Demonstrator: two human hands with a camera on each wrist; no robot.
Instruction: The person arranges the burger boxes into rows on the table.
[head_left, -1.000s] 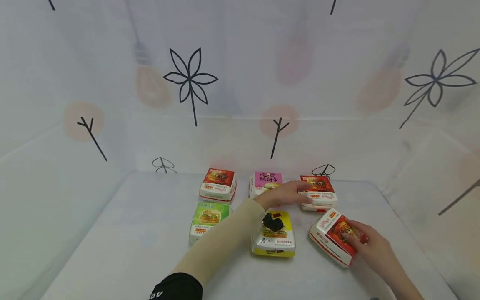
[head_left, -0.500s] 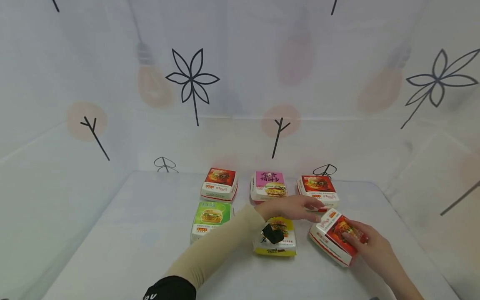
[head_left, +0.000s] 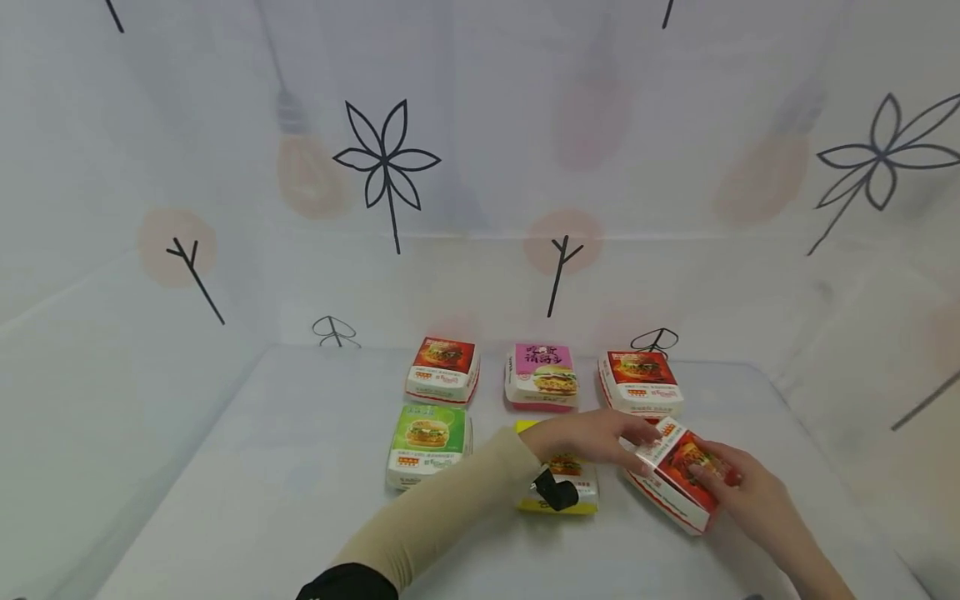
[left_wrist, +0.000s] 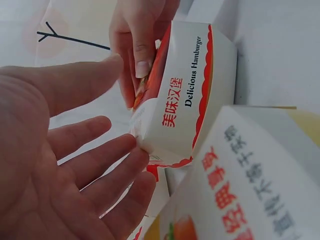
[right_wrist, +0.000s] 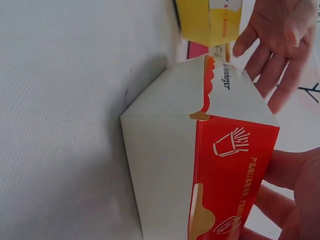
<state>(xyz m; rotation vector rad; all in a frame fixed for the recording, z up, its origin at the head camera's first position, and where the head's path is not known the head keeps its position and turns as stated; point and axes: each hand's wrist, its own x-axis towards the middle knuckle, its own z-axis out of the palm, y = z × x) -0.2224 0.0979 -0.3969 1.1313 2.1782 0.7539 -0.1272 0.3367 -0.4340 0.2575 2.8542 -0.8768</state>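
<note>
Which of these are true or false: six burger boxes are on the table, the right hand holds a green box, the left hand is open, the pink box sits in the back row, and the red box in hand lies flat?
1. Six burger boxes are on the table. True.
2. The right hand holds a green box. False: it grips the tilted red box; the green box sits untouched at front left.
3. The left hand is open. True: its straight fingers touch the red box's corner.
4. The pink box sits in the back row. True, in the middle.
5. The held red box lies flat. False: it is tilted.
</note>
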